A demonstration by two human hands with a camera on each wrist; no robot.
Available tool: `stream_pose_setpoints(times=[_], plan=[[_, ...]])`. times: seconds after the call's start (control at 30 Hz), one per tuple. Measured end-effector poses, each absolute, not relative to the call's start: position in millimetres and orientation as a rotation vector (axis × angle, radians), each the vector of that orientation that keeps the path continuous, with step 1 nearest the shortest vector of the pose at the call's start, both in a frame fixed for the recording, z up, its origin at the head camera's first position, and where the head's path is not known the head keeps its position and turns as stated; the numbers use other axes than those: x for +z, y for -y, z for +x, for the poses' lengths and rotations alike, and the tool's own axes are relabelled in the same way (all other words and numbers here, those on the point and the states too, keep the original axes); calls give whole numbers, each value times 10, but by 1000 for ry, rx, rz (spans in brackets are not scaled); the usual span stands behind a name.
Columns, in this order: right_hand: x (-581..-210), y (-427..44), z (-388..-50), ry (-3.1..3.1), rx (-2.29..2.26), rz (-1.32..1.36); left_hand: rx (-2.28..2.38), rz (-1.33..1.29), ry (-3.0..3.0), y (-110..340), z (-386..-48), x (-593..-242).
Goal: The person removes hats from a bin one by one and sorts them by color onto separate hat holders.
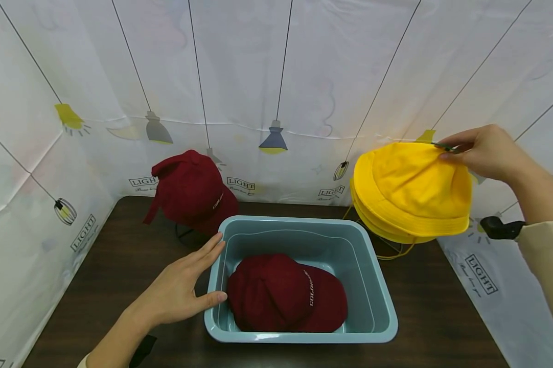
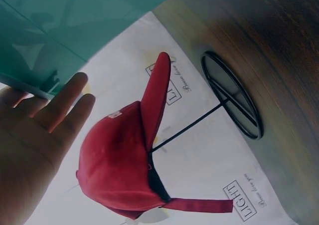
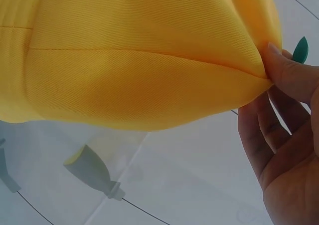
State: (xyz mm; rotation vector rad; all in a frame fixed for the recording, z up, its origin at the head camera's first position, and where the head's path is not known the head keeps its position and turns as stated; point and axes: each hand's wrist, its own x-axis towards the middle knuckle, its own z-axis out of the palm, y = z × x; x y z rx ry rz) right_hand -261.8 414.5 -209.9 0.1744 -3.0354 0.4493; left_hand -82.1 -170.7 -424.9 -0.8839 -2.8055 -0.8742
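Note:
At the right, my right hand [image 1: 492, 153] pinches the crown of a yellow bucket hat [image 1: 396, 179] beside its small green leaf [image 3: 301, 50]. The hat's fabric bunches up between thumb and fingers. Below its brim a second yellow brim and a hanging cord show. My left hand [image 1: 180, 291] rests its extended fingers and thumb at the left rim of a blue plastic bin [image 1: 299, 338]. Inside that bin lies a dark red baseball cap [image 1: 276, 296], its visor pointing right.
Another dark red cap [image 1: 189, 189] sits on a black wire stand [image 2: 232, 98] behind the bin's left corner. A dark wooden table [image 1: 433, 317] carries everything. White fabric [image 1: 239, 61] printed with lamps hangs behind and along both sides.

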Motion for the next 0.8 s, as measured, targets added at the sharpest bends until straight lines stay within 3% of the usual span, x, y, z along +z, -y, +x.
stream_pose_setpoints(times=[0.8], plan=[[-2207, -4135, -2600, 3019, 499, 218, -854, -897, 2796, 1700, -823, -4244]])
